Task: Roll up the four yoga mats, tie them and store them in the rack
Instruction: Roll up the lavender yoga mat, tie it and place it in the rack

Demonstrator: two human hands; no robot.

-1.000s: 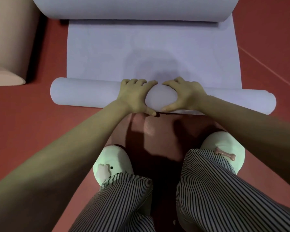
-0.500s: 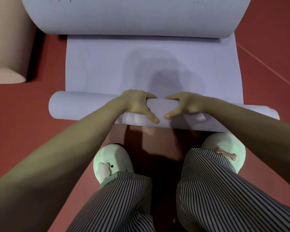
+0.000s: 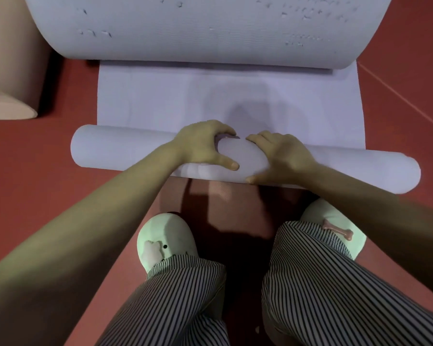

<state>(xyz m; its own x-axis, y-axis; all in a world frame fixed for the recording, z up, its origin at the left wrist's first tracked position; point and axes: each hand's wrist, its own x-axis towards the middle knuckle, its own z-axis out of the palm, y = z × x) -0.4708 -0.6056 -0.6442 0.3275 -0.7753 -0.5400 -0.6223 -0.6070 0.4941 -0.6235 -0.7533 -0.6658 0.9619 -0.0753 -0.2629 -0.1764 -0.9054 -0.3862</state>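
Floor [image 3: 35,196]: red-brown, smooth, slight sheen, fills the whole view; no walls, windows or furniture legs in shot. Thin straight seam line [image 3: 398,92] runs diag. across the floor at upper R. Top L corner: beige rounded form [image 3: 8,71] sits on the floor, cut off by the frame edge, can't tell what it is; dark shadow strip [image 3: 54,83] lies along its R side. Light looks soft, from above, source not visible. Broad dark shadow [image 3: 235,245] pools on the floor at lower centre, w/ a pale glint [image 3: 220,193] just beyond it.
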